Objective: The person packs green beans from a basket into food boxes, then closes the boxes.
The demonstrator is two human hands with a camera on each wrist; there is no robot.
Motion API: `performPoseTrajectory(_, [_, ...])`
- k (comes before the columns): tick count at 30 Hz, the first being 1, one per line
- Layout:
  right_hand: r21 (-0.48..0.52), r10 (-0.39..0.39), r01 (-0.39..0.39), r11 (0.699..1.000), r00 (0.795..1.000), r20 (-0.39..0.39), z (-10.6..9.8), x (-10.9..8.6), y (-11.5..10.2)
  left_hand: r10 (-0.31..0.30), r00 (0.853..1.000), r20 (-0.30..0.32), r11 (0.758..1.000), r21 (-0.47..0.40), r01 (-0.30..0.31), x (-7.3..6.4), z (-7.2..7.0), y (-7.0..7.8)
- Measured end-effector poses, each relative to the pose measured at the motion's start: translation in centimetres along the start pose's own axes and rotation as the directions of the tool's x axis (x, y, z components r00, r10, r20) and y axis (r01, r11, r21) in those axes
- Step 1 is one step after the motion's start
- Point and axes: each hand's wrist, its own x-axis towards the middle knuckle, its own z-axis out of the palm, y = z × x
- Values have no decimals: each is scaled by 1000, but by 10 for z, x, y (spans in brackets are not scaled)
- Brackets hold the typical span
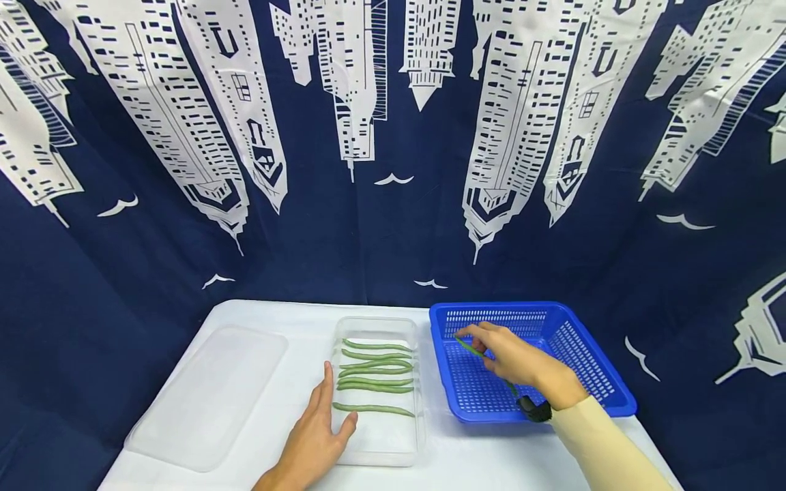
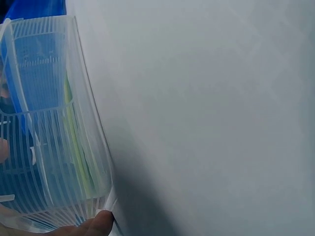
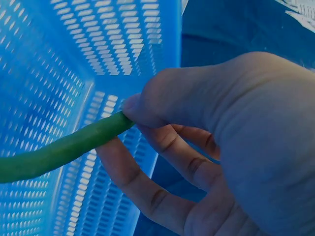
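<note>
My right hand (image 1: 516, 358) is over the blue basket, thumb and fingertips pinching one end of a green bean (image 3: 64, 150). The bean slants across the basket in the right wrist view. At the left side of a clear plastic container (image 1: 381, 453), my left hand (image 1: 316, 429) rests with its fingers straight along the wall and its thumb reaching over the rim. Several green beans (image 1: 374, 410) lie crosswise in the container, mostly in its far half, roughly parallel. In the left wrist view, fingertips (image 2: 101, 223) are right at the edge of the container.
The blue perforated basket (image 1: 451, 399) stands to the right of the container; a bit of green shows in it below my right wrist. A flat translucent lid (image 1: 209, 395) lies on the left of the white table (image 1: 307, 327). A dark blue cloth with white buildings hangs behind.
</note>
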Motion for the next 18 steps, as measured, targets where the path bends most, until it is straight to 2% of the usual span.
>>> performPoseTrajectory(9, [11, -133, 133, 991, 991, -19, 2, 18, -28, -7, 1000, 5, 1000, -16, 7, 0, -2, -1])
performPoseTrajectory(18, [-4, -203, 203, 979, 979, -31, 5, 34, -52, 2, 1000, 8, 1000, -25, -2, 1, 0, -2])
